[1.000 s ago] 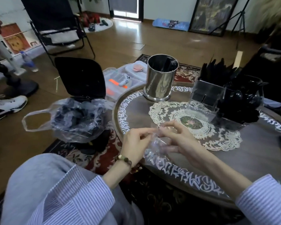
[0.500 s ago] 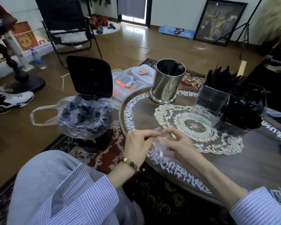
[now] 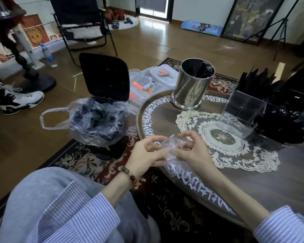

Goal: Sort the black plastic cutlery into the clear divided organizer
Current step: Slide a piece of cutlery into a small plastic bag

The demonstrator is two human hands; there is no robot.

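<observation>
We are looking through a wide-angle lens that is bending the room's edges, so the chair (image 3: 81,23) and the tripod (image 3: 279,30) are leaning outward. Daylight is coming in from the doorway (image 3: 153,6) at the back and glaring off the wooden floor (image 3: 147,39). The steel cup (image 3: 191,85) is throwing bright reflections. The right side is sinking into dim shadow, and the black cutlery (image 3: 286,118) is blurring into one dark mass.

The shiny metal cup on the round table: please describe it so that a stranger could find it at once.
Start at the round wooden table with white lettering on its rim. At its far edge, beyond the lace doily, stands the metal cup. Unlike the clear divided organizer to its right, it is a mirror-bright cylinder.
</observation>
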